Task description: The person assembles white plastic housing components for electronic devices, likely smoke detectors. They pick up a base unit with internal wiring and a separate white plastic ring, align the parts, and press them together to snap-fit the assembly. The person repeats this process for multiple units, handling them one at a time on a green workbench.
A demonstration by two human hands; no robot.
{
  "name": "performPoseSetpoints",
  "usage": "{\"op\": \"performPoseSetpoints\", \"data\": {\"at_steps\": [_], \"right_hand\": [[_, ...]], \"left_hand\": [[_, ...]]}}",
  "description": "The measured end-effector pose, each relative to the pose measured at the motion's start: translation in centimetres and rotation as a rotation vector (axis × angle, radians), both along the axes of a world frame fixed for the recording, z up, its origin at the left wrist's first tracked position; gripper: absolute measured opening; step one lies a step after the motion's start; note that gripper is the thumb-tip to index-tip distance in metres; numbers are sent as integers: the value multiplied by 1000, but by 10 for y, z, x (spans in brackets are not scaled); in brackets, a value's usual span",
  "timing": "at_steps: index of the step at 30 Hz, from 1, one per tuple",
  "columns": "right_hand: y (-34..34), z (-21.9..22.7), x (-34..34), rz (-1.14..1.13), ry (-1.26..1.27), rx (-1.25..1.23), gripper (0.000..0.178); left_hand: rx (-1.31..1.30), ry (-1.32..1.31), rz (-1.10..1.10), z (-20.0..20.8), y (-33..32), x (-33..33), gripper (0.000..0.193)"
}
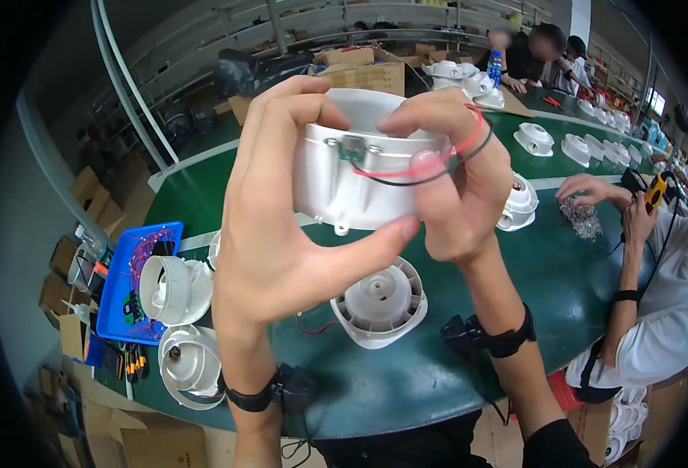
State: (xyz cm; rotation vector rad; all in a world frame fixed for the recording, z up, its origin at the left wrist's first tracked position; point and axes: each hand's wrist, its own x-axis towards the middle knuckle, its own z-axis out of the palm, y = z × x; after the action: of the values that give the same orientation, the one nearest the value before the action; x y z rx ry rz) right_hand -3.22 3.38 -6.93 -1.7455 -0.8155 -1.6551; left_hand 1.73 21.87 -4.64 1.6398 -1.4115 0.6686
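Raised above the green bench, a round white plastic housing (324, 183) is held between both my hands. My left hand (262, 210) grips its left side, fingers hooked over the rim and thumb stretched underneath. On the right, my right hand (465, 179) has its fingers over the rim and its thumb against the outer wall. A small green circuit board (352, 148) sits on the wall between two screw posts. Red and black wires (391, 181) run from it past my right thumb and loop up around those fingers. Below lies a white fan base (379, 300) with a ribbed ring.
A blue tray (113, 292) of wires and boards stands left, beside white housings (176, 288). At right, a co-worker's hands (593, 195) hold a yellow-and-black tool (656, 193) and touch a pile of screws (582, 218). More white housings (533, 138) line the far bench.
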Motion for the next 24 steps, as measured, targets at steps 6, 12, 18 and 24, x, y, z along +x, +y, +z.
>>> {"op": "performPoseSetpoints", "data": {"at_steps": [6, 12, 18, 24], "right_hand": [[3, -3, -4, -25, 98, 0, 17], [0, -3, -2, 46, 134, 11, 17], [-9, -1, -5, 162, 184, 115, 12], [-12, 0, -5, 204, 146, 86, 13]], "left_hand": [[-50, -52, 131, -5, -11, -6, 70], [-4, -134, 130, -10, -14, 4, 75], [10, -4, 2, -7, -5, 2, 72], [10, 283, -7, -4, -2, -2, 62]]}}
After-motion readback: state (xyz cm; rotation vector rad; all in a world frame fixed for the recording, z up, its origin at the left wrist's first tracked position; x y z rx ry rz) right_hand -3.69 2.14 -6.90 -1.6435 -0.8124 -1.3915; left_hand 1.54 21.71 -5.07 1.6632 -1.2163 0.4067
